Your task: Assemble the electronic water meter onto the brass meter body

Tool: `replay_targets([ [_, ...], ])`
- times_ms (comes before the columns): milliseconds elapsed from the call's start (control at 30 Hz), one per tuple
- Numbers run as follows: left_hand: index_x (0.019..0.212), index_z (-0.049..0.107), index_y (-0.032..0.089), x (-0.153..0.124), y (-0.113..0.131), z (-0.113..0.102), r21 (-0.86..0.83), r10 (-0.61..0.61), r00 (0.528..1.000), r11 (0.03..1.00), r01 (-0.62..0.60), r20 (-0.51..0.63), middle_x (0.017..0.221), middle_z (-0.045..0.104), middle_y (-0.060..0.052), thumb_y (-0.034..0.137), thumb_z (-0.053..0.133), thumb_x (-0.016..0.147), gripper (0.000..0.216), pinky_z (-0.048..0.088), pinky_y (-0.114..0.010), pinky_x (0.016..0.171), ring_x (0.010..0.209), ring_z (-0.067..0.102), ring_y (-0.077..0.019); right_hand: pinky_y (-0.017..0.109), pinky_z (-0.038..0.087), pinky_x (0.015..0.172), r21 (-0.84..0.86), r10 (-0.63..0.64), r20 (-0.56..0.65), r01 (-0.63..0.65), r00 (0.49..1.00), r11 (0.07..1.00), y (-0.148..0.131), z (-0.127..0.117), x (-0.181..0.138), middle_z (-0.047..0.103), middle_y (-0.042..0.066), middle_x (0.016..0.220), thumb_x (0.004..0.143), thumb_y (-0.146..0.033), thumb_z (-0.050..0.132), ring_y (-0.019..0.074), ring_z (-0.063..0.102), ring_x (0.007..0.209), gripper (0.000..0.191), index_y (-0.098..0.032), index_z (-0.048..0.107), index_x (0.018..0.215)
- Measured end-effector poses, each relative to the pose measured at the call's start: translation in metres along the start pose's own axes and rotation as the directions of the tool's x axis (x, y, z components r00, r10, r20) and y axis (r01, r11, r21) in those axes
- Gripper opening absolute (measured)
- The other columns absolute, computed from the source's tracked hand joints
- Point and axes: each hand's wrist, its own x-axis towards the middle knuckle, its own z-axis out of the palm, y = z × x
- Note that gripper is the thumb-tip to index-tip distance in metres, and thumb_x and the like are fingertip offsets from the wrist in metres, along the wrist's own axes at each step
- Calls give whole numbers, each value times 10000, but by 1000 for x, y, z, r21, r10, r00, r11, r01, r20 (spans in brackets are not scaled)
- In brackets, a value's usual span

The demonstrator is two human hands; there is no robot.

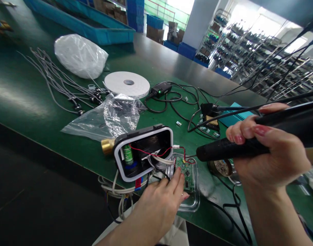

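My right hand [266, 147] is wrapped round a black electric screwdriver [228, 148], whose thin bit points left at the top of a green circuit board [188, 174]. The board lies in a clear plastic cover [196, 201] near the table's front edge. With fingers and thumb, my left hand [164, 194] holds the board down at its left and lower side. Left of it stands an open black housing [143, 133] with a pale seal, a green battery [127, 154] inside and a brass threaded fitting [107, 146]. Red and black wires [156, 154] run from housing to board.
Behind lie a clear plastic bag [112, 116], a white tape roll [138, 85], a black adapter [160, 89] with a green light, and grey cables [53, 78]. A soldering stand [210, 119] and a round tin [220, 167] are to the right. Grey cables [117, 188] hang over the front edge.
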Motion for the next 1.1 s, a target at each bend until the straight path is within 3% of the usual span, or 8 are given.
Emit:
replay_targets([
  [1100, 1319, 488, 138, 0, -2, 1, -49, 11, 1000, 999, -11, -3, 1394, 472, -73, 290, 253, 997, 426, 567, -323, 628, 903, 653, -192, 265, 323, 466, -30, -18, 45, 19, 999, 999, 5, 2, -4, 453, -50, 533, 636, -97, 513, 94, 405, 439, 262, -222, 604, 847],
])
